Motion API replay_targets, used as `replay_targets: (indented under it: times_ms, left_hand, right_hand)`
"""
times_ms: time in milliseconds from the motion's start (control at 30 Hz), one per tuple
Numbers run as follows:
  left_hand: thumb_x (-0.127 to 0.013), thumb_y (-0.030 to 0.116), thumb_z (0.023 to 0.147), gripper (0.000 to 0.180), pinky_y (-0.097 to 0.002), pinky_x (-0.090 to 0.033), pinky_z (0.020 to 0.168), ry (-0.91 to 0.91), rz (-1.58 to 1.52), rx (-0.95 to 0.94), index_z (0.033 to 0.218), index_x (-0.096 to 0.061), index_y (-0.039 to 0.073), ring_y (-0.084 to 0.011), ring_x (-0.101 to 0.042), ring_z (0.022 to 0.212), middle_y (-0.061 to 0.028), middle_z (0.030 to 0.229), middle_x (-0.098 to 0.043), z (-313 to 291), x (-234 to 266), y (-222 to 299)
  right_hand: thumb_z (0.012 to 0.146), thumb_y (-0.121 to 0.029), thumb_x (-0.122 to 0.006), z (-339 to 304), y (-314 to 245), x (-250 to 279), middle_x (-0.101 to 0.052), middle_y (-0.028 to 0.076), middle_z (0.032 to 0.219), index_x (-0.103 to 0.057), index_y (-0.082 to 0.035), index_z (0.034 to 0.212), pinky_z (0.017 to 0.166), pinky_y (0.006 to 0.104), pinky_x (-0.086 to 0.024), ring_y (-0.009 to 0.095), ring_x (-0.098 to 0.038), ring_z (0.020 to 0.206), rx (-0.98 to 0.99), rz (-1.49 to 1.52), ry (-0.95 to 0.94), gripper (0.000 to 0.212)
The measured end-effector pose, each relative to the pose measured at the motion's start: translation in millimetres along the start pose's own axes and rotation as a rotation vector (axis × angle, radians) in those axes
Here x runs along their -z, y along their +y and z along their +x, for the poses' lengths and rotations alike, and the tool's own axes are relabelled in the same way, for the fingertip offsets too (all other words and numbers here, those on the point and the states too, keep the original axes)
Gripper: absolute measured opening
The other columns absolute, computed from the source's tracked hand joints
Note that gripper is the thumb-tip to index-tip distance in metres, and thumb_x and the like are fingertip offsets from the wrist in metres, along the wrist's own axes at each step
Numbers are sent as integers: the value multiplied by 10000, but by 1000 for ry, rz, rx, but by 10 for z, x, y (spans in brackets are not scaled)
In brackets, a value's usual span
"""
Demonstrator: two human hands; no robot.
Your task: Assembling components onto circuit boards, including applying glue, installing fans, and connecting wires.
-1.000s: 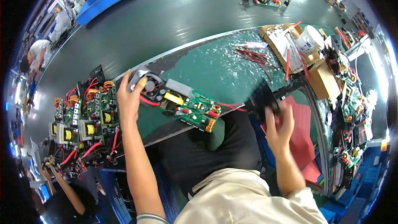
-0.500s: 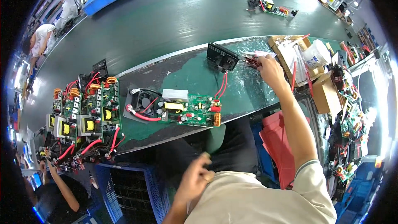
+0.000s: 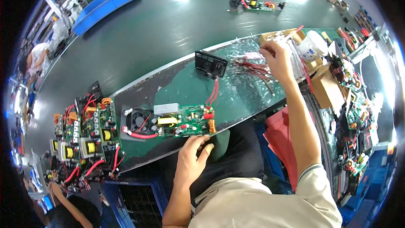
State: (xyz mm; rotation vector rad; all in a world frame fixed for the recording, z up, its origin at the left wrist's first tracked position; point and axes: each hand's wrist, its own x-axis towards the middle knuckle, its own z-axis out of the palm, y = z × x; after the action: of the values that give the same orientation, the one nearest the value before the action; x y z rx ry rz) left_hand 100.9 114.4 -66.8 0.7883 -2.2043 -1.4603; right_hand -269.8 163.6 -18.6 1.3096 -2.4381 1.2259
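Note:
A green circuit board [image 3: 192, 121] with a silver heatsink, a yellow-wrapped transformer and copper coils lies on the near workbench, a black fan [image 3: 140, 120] at its left end. Two red wires link it to a black vented panel [image 3: 211, 64] standing tilted behind it. My left hand [image 3: 192, 162] is at the board's near edge, fingertips beside it, thumb apart, nothing seen in it. Over a bundle of red and dark wires [image 3: 255, 69], my right hand [image 3: 277, 61] has its fingers pinched; a thin stick-like thing shows at their tips, too small to name.
Several similar boards [image 3: 84, 131] stand at the left. Beyond runs a green conveyor belt [image 3: 168, 29] with a blue bin [image 3: 107, 6] and another board assembly [image 3: 257, 3]. A cardboard box [image 3: 327, 90], a white tub [image 3: 313, 44] and red sheets [image 3: 280, 141] are at the right.
My left hand has risen from my lap to the board's near edge. My right hand has lifted off the wire bundle, which now shows spread out. The view has shifted slightly.

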Motion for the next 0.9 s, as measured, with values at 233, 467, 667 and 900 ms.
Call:
replay_targets:
  times_ms: [233, 467, 667, 900]
  left_hand:
    - [-755, 52, 826, 401, -348, -520, 887, 194, 116, -164, 1204, -630, 7, -315, -640, 1045, -165, 1173, -620, 91, -279, -17]
    - [-703, 59, 906, 431, -287, -538, 915, 73, -780, 128, 1310, -561, 6, -183, -663, 1026, -102, 1175, -661, 340, -313, 59]
    - [-679, 58, 928, 363, -278, -572, 844, 121, -1090, 308, 1275, -586, 5, -177, -690, 942, -115, 1124, -683, 276, -166, 62]
    - [-686, -79, 883, 406, -259, -564, 824, 345, -586, 90, 1274, -593, -21, -113, -666, 943, -91, 1038, -707, 129, -62, -44]
  right_hand:
    - [946, -67, -648, -312, -432, 226, -653, 15, 910, -626, -31, 1025, 724, 222, -510, 100, -630, 815, -394, 1009, -46, 89]
    - [965, -78, -632, -923, -943, -286, -638, 54, 900, -572, -64, 975, 706, 236, -496, 127, -613, 838, -518, 1416, -199, 62]
    - [951, -10, -612, -1336, -1144, -639, -642, 99, 955, -549, -36, 980, 747, 256, -486, 143, -613, 851, -498, 1484, -296, 74]
    - [910, 24, -649, -1530, -1134, -675, -679, 61, 977, -633, 22, 1144, 815, 264, -527, 125, -653, 928, -603, 1119, -483, 235]
